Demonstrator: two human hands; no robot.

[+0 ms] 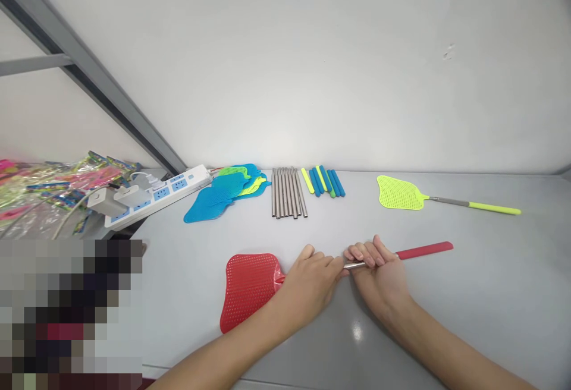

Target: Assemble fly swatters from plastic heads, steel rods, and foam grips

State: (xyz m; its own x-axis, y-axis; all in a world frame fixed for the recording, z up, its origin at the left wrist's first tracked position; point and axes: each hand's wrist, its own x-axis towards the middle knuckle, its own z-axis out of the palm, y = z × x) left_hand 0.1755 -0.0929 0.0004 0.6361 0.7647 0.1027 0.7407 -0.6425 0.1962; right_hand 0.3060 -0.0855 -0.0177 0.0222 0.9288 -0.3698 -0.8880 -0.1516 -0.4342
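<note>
Red swatter: the red swatter (250, 289), in both hands over the near part of the table (178, 295); clock centred on the hands, 12 at the wall; head towards just under 9, red handle (424, 251) towards just above 3; silver rod (354, 265) between, mostly covered by fingers
Left hand: left hand (316, 277), closed, fingers wrapped round the rod on the 9 o'clock side, next to the red head; back of hand up
Right hand: right hand (380, 266), palm turned up, fingers curled over the rod, right by the red handle; close to the left hand, short bit of rod showing between
Loose handles: loose handles (325, 181), 11 o'clock; yellow, blue, some green; side by side in a row
Loose rods: loose rods (288, 194), between 10 and 11; silver, side by side, just beside the handles
Loose heads: loose heads (225, 191), 10 o'clock; blue and yellow-green, overlapping pile
Yellow swatter: yellow swatter (401, 194), 2 o'clock; lying flat, head to 9, handle to 3
Power strip: power strip (190, 181), between 9 and 10; white, slanted, plugs in its far-left sockets
Plastic packs: plastic packs (40, 191), just above 9; clear, colourful, heaped
Backdrop: pale wall (312, 69), 12; grey metal frame (96, 60), 10
Blocked patch: 8 to 9; pixelated, cannot tell contents
</note>
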